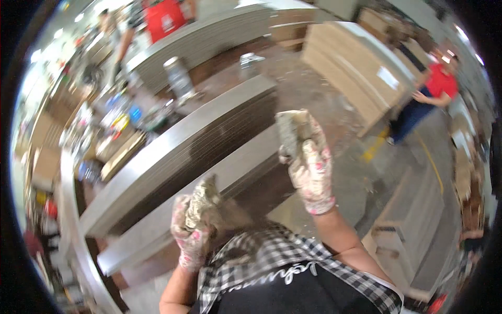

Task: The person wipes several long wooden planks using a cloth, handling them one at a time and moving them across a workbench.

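My left hand [189,235], in a white glove with pink spots, is low in front of my apron. Its fingers are closed round a crumpled, stained grey-yellow bundle [203,203] whose kind I cannot make out. A brownish smear of motion lies beside it. My right hand [312,172], in a matching glove, is raised farther forward and to the right. Its fingers are bent, with a flat grey piece [287,133] against them; I cannot tell whether that is cloth or the glove's own dirty surface. Below the hands run long stacks of grey metal strips [183,162].
A large plastic bottle [179,78] and a clear container [251,60] stand beyond the near stacks. Clutter with bottles [123,115] lies at left. A person in red [439,83] stands beside a big brown box stack [355,68]; another red-clad person [163,20] is at the far left.
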### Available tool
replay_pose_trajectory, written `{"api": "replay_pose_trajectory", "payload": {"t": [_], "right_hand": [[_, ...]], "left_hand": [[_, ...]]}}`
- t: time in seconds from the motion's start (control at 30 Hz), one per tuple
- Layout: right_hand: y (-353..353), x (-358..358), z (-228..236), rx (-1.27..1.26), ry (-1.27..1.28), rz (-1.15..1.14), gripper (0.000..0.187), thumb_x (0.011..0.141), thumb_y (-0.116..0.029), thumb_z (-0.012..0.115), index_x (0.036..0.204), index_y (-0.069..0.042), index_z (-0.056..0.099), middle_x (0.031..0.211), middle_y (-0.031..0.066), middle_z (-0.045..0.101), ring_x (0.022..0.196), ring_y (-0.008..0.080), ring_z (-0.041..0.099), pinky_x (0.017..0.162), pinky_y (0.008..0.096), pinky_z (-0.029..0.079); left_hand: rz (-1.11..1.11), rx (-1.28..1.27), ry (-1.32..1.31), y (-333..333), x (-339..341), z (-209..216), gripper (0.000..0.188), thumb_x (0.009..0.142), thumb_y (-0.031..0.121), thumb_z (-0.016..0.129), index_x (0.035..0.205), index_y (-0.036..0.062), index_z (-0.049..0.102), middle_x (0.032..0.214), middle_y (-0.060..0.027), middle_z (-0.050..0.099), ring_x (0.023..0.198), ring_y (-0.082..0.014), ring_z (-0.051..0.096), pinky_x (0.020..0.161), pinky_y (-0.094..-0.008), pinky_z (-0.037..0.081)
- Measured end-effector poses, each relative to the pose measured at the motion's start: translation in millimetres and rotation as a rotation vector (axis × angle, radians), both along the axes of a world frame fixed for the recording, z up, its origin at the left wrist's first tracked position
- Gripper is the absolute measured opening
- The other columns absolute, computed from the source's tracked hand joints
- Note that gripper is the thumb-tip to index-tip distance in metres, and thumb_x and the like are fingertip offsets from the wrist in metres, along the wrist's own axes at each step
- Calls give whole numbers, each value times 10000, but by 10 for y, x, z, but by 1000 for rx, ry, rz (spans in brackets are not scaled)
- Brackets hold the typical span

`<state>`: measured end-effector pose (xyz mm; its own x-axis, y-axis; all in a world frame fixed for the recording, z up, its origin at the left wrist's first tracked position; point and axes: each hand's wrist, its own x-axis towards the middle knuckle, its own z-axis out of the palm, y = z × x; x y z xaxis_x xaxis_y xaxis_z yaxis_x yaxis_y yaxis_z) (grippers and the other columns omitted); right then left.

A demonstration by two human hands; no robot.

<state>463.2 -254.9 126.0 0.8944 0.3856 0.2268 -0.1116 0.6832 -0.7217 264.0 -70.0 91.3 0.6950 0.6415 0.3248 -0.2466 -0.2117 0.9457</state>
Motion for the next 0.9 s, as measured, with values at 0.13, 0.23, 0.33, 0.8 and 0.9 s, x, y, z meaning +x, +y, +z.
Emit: {"api": "replay_pose_trajectory", "payload": {"t": [0.13,0.23,0.33,0.8,0.9], "right_hand": [[752,-403,-109,-56,16,81,475,1029,-193,507,1479,-57,435,1379,74,570,1136,181,621,880,339,550],[1264,-623,-366,-208,-196,-35,476,1043,-201,485,1486,-40,415,1464,87,487,1327,194,471,1102,362,389],[1502,-691,-678,-377,-214,-9,495,1056,-172,479,1519,-44,354,1542,93,400,1420,222,368,1186,387,283],[1563,-526,-836,-546,-370,-254,482,1064,-140,478,1513,-17,356,1288,114,544,1163,181,556,1024,324,447],[1545,-514,-848,-530,-380,-303,499,1060,-153,493,1515,-10,349,1309,144,554,1188,200,557,1025,343,445]], "left_hand": [[271,876,116,418,-127,453,374,795,185,779,1138,60,697,1172,-169,666,998,-327,676,812,-426,565],[198,1003,443,312,-65,394,529,715,105,713,1240,151,669,1251,-110,661,1211,-344,591,1061,-500,406],[259,985,590,358,-169,-135,585,716,201,766,1283,134,638,1349,-94,612,1318,-353,511,1143,-548,340],[959,164,720,2702,-4485,-589,473,834,-85,431,1264,-56,627,1323,-146,640,1164,-225,639,1021,-352,508],[791,207,-18,2557,-3768,6,464,847,-135,399,1264,-78,593,1267,-137,666,1080,-222,673,947,-328,550]]}}
